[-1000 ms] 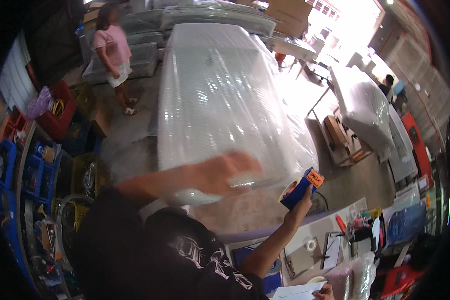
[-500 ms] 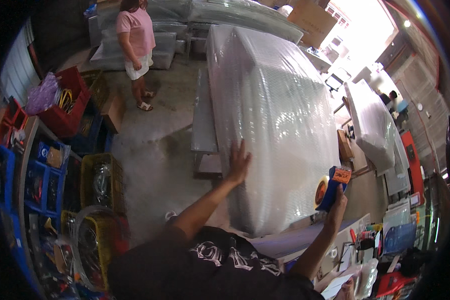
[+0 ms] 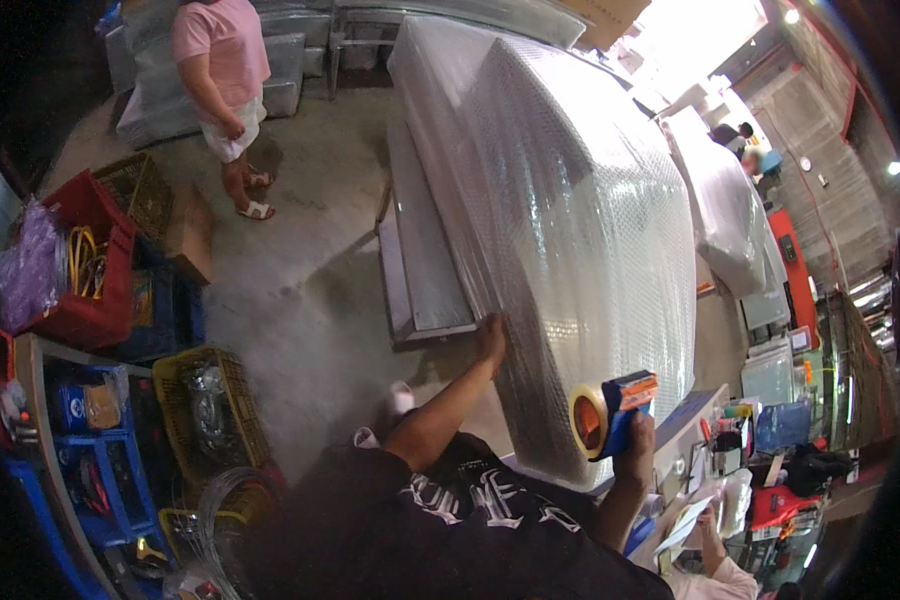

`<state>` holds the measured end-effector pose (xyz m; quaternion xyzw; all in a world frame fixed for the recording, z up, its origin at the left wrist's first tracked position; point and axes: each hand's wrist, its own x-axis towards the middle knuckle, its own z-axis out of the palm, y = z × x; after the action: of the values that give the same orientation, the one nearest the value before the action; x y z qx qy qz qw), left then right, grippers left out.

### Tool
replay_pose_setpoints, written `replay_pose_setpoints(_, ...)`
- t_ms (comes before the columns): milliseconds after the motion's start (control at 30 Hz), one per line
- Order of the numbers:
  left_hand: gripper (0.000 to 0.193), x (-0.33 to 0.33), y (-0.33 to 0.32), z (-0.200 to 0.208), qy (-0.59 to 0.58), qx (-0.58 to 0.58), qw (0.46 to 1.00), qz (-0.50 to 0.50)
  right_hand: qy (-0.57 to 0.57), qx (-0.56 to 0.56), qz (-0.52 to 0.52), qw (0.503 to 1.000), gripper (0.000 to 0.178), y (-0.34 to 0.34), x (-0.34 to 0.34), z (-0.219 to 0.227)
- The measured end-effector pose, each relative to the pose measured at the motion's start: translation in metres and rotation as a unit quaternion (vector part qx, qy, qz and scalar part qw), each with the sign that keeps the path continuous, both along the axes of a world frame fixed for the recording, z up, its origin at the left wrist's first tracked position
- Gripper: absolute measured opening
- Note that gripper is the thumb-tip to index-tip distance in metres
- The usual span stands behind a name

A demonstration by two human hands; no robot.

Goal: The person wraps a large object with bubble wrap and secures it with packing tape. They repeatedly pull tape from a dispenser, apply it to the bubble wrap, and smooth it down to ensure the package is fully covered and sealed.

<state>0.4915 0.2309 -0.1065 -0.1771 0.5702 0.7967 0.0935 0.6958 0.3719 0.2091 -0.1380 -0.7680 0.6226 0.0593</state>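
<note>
Left hand (image 3: pixel 490 338) flat, fingers spread, against near edge of bubble-wrapped panel (image 3: pixel 580 230); right hand (image 3: pixel 632 447) closed round tape dispenser (image 3: pixel 610 412), just right of that edge, panel running lengthwise away from both.

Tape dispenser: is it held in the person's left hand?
No, the right hand grips the tape dispenser, while the left hand presses flat on the side of the bubble-wrapped bundle.

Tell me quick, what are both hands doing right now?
Left hand: open, pressed flat on the side of the big bubble-wrapped bundle.
Right hand: closed, fingers gripping the blue and orange tape dispenser.
</note>
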Motion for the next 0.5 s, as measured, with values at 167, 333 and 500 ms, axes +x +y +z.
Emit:
replay_pose_setpoints(167,0.061,-0.012,-0.022,-0.041,-0.06,0.045,0.995,-0.073,-0.038,-0.017,-0.036,0.998,0.05,-0.039,-0.046,-0.016)
replay_pose_setpoints(333,0.053,-0.078,-0.082,-0.056,-0.107,0.177,0.978,-0.041,-0.093,-0.038,0.004,0.995,0.06,-0.101,-0.123,-0.036)
replay_pose_setpoints(500,0.04,-0.141,-0.116,-0.067,-0.146,0.157,0.973,-0.086,-0.154,-0.036,0.127,0.979,0.058,-0.159,-0.174,-0.038)
